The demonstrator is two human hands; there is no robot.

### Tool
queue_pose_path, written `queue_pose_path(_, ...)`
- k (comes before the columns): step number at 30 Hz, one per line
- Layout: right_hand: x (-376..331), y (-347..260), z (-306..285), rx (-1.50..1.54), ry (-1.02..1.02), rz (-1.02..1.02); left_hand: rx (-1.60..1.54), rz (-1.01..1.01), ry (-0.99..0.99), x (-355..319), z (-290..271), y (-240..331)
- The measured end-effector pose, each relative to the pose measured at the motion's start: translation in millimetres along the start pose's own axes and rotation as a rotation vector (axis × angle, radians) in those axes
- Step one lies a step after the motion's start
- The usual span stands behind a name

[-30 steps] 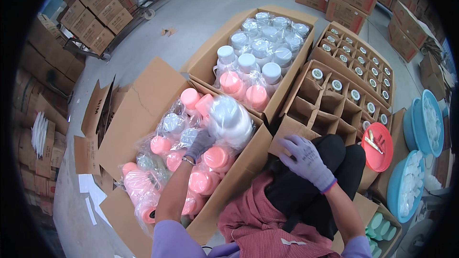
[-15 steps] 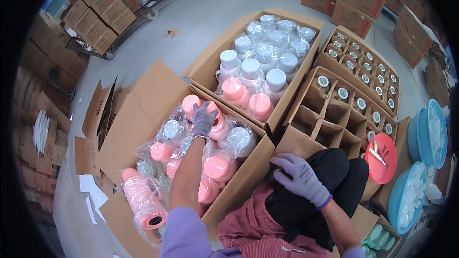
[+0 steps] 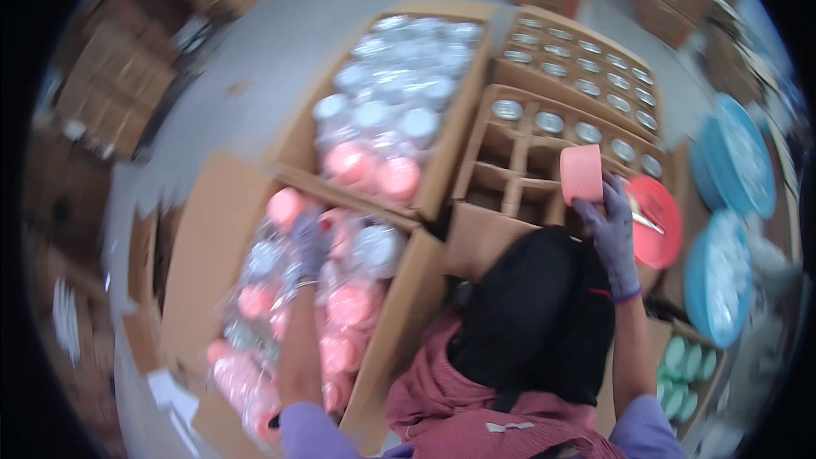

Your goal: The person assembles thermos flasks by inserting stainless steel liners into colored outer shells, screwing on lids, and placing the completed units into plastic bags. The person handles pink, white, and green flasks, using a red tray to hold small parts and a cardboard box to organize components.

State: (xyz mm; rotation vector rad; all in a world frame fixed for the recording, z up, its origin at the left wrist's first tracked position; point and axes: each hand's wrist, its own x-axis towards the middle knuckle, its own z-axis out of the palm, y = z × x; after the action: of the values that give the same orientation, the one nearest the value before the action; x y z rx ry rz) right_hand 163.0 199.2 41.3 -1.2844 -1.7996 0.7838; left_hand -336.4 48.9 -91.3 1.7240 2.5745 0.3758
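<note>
My gloved left hand (image 3: pixel 308 245) reaches into an open carton (image 3: pixel 208 246) of pink and clear jars wrapped in plastic (image 3: pixel 353 302) and rests on top of them. Motion blur hides whether its fingers grip one. My gloved right hand (image 3: pixel 614 234) holds a pink cap (image 3: pixel 582 173) upright above the near right corner of a divided carton (image 3: pixel 510 195), whose front cells look empty. Glass jars with metal tops (image 3: pixel 549 122) fill its far cells. My dark lap and red apron lie between the two arms.
Behind stands a carton of white-lidded and pink-lidded jars (image 3: pixel 387 110). A second divided carton of jars (image 3: pixel 586 59) sits further right. A red round tray (image 3: pixel 661 221), blue stacks of lids (image 3: pixel 731 161) and green lids (image 3: pixel 680 361) are at my right. Stacked cartons (image 3: pixel 110 110) line the left.
My right hand left my lap, moved up and right, and now holds a pink cap over the divided carton. My left hand stays in the carton of wrapped jars. The view has shifted and blurred.
</note>
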Motion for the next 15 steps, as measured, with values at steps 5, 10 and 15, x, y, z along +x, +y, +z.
queue_pose_path(5, -32.0, 174.9, -102.6, -0.759, 0.303, 0.128, -0.287, -0.099, -0.140, -14.4, 39.4, -42.7)
queue_pose_path(10, -59.2, 202.8, -111.2, -0.936, 0.212, 0.409, 0.155, 0.164, -0.095, -14.7, 41.2, -52.9)
queue_pose_path(15, -49.9, 128.7, -93.8, -0.499, 0.211, 0.058, -0.322, 0.065, 0.286, 2.2, -81.5, 29.2)
